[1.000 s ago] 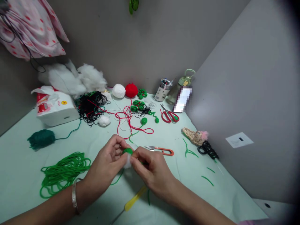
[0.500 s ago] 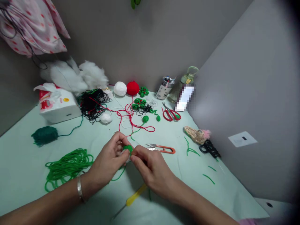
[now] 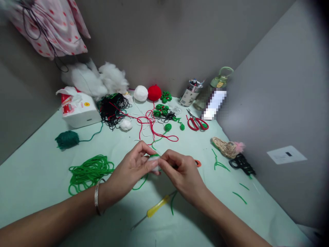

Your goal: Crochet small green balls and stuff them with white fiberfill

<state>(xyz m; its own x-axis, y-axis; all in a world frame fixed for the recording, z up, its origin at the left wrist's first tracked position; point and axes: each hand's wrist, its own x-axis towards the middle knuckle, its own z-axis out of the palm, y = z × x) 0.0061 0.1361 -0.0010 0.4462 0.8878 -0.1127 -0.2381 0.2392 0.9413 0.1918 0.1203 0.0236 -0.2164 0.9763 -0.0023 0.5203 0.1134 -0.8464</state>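
Between the fingertips of both hands is a small green crocheted piece (image 3: 154, 156) with white stuffing at it. My left hand (image 3: 140, 161) is closed round its left side. My right hand (image 3: 177, 168) pinches at its right edge, and the fingers hide much of the piece. Green yarn trails below my left hand. A yellow-handled crochet hook (image 3: 157, 207) lies on the table below the hands. An orange thread snipper (image 3: 197, 163) is mostly covered by my right hand. A bundle of bright green yarn (image 3: 89, 172) rests left of my left hand.
Red scissors (image 3: 196, 121), a pen holder (image 3: 190, 93), a bottle (image 3: 221, 81) and a phone stand at the back right. White and red yarn balls, black yarn, stuffing (image 3: 86, 80) and a tissue box (image 3: 79, 108) line the back left. Green scraps and black-handled scissors (image 3: 241, 164) lie right.
The view has shifted, so table items appear further right. The held piece is turned, with more white and less green showing. My right hand now covers most of the orange snipper.
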